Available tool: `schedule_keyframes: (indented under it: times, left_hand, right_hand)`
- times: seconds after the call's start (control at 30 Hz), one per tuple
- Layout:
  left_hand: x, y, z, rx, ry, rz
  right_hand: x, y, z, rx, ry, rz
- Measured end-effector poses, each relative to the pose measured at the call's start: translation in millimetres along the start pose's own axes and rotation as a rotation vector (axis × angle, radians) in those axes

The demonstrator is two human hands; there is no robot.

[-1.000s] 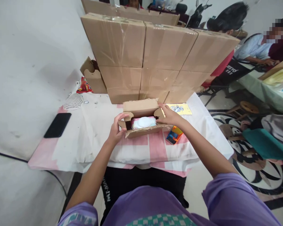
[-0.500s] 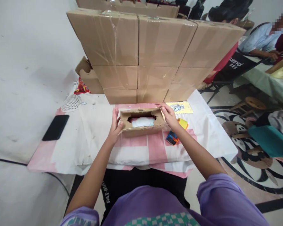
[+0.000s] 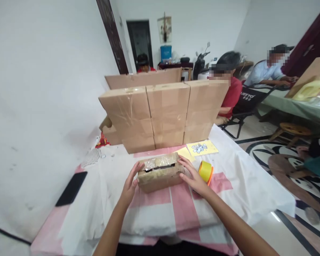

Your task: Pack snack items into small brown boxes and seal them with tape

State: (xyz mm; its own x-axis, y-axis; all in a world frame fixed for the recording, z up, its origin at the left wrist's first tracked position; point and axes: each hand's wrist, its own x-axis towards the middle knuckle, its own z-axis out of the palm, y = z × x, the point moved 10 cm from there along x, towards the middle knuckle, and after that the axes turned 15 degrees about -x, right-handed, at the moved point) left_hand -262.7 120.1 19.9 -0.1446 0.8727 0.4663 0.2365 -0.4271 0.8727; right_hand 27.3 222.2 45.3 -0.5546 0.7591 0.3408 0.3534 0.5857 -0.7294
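Observation:
A small cardboard box [image 3: 160,180] rests on the cloth-covered table, with clear tape along its top and a dark, narrow gap near the upper edge. My left hand [image 3: 130,181] grips its left end, thumb low and fingers toward the top. At the right end, my right hand [image 3: 193,176] presses against the side with its fingers over the corner. Whatever is inside the box is hidden. Just right of my right hand is a yellow and orange roll of tape [image 3: 206,170]. Behind the box lies a yellow card [image 3: 202,147] with small pale pieces on it.
Stacked cardboard boxes [image 3: 166,117] form a wall at the table's back. A black phone [image 3: 71,188] lies at left, near a white perforated object [image 3: 92,158]. Beyond, a person in red [image 3: 233,92] and others sit. A wooden stool [image 3: 292,131] stands at right.
My view has tilted upward, showing more of the room. The box's wide opening, with pale contents visible before, now appears only as a narrow gap. Both hands still hold its ends.

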Motion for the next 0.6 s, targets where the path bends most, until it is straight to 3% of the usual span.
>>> schedule_keyframes:
  times: [0.1,0.2,0.3,0.4,0.5,0.6]
  left_hand:
    - [1.9,1.4,-12.3,0.056,0.188,-0.038]
    - [8.4,28.6,-7.0,0.289,0.211,0.046]
    - [13.5,58.4,34.4,0.548,-0.021,0.186]
    - [9.5,57.0,84.5,0.721,-0.328,0.179]
    - [9.6,50.6,102.1,0.797,-0.387,0.146]
    - [13.1,56.4,103.8,0.830,-0.359,0.178]
  right_hand:
    - [10.6,7.6,12.7,0.068,0.195,0.121]
    - [17.1,6.7,17.6,0.075,0.349,0.174]
    - [7.1,0.0,-0.8,-0.009,0.472,0.170]
    - [-26.0,7.8,-44.8,-0.221,0.661,0.246]
    - [-64.8,38.9,-81.7,-0.361,0.798,0.418]
    - [-91.1,67.1,-96.1,-0.358,0.862,0.493]
